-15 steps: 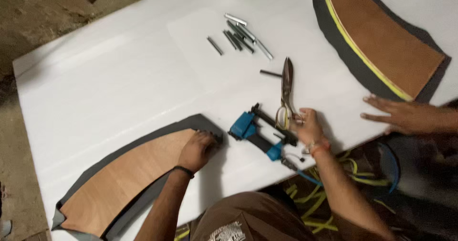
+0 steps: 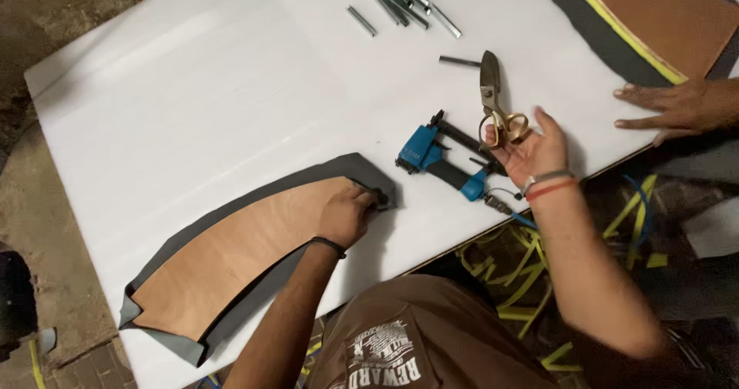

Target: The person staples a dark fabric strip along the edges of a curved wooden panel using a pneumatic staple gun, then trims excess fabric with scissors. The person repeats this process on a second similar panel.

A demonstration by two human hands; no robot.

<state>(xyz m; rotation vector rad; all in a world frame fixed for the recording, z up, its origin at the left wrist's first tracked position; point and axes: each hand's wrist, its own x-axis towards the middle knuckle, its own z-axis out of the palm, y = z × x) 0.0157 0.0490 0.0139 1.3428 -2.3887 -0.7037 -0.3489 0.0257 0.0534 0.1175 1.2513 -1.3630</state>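
Observation:
My left hand (image 2: 344, 216) is curled on the end of the grey fabric (image 2: 356, 165) that wraps a curved tan wooden panel (image 2: 231, 258) at the table's near edge. My right hand (image 2: 531, 154) is palm up with fingers spread, and its fingertips touch the gold handles of the large scissors (image 2: 489, 81), which lie with blades pointing away. A blue staple gun (image 2: 431, 158) lies between my hands, with its hose running off the table edge.
Several metal staple strips (image 2: 404, 4) lie at the far side of the white table (image 2: 192, 88). Another person's hand (image 2: 666, 104) rests flat beside a second panel (image 2: 662, 11) with grey fabric and a yellow edge. Yellow straps (image 2: 523, 273) lie below the table.
My right hand has lifted off the staple gun and turned palm up at the scissors' handles. My left hand stays on the fabric end. The view has shifted slightly.

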